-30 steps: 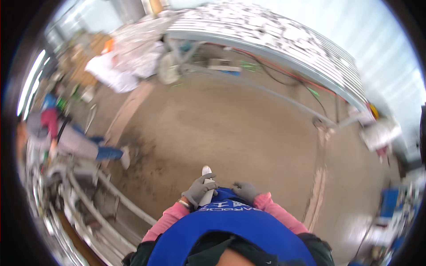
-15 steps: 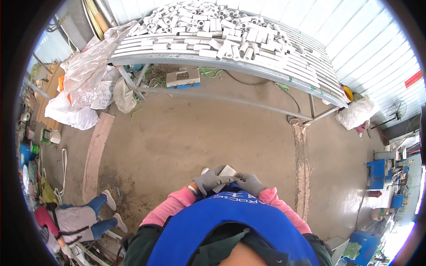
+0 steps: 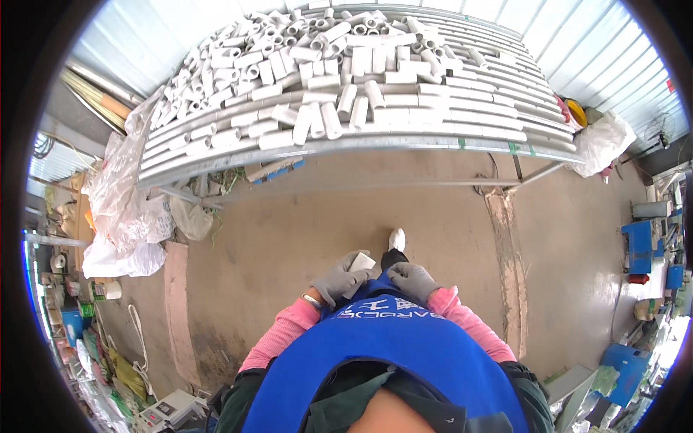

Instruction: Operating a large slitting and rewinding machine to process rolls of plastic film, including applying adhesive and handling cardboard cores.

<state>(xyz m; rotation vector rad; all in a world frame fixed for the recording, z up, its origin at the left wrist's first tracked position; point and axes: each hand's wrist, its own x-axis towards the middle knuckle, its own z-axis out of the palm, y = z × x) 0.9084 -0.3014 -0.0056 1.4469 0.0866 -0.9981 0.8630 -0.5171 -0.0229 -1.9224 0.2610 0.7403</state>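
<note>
Left hand (image 3: pixel 338 278) pinching a white piece (image 3: pixel 363 263) near a loaded rack (image 3: pixel 317 150)

So the left fingers are closed around the white piece, which sits at waist level just in front of the blue apron (image 3: pixel 390 343). One end pokes out above the fingers, a bit shows below. I'd guess it's held close to the body because that's steady and easy to look down at. Can't tell if it's hollow, since the glove covers the middle.

The right hand (image 3: pixel 413 280) is just beside it, fingers loosely curled over the apron's edge. Whether those fingers have hold of anything, I honestly can't tell. Being that close probably makes it handy for a second grip.

Up front, loads of short tubes (image 3: pixel 317 54) lie heaped every which way on the rack, over long pale bars (image 3: pixel 462 112) laid side by side. My take: the grooves between the bars help stop the round stuff rolling off.

Materials: the tubes look smooth, matte and off-white, plain cylinders with open round ends. The white piece looks flatter and boxier from here. Gloves are grey knit-looking fabric, sleeves (image 3: pixel 287 332) fuzzy pink. Crinkly clear plastic sheeting (image 3: pixel 119 195) slumps at the rack's left end, and the wall (image 3: pixel 577 43) is ribbed metal.
</note>
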